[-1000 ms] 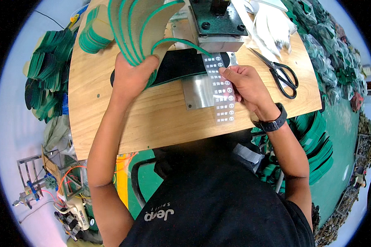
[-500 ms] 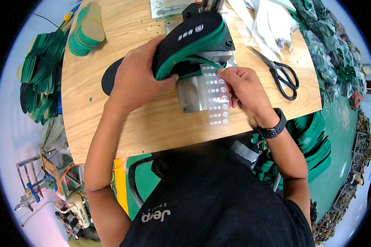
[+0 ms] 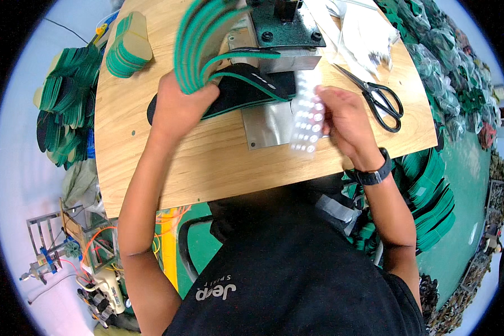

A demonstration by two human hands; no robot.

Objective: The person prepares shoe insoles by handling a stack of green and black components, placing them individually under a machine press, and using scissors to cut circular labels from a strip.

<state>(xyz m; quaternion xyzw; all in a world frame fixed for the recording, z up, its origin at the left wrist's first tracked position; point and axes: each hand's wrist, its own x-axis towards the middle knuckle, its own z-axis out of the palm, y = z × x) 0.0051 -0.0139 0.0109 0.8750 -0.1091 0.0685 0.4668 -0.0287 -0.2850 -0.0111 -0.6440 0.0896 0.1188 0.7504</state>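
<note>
My left hand (image 3: pixel 179 109) is closed around one end of a stack of green-edged shoe insoles (image 3: pixel 199 42), their free ends fanned upward and blurred. Below them a black insole (image 3: pixel 238 89), a white mark near its tip, lies over the metal plate (image 3: pixel 262 131) of a press (image 3: pixel 288 35). Its tip reaches under the press's metal block. Between thumb and fingers, my right hand (image 3: pixel 347 120) pinches a clear strip of white printed labels (image 3: pixel 306 129), blurred, just right of that insole's tip.
Black-handled scissors (image 3: pixel 383 103) lie right of my right hand, below white used strips (image 3: pixel 364 36). Another insole stack (image 3: pixel 130 47) sits at the table's far left. Bundled insoles (image 3: pixel 67 101) stand beyond the left edge; bagged ones (image 3: pixel 431 67) pile up on the right.
My left hand has tipped the insole stack up and left, fanning it and uncovering the black insole beneath. The label strip has shifted slightly right and tilted, still in my right hand.
</note>
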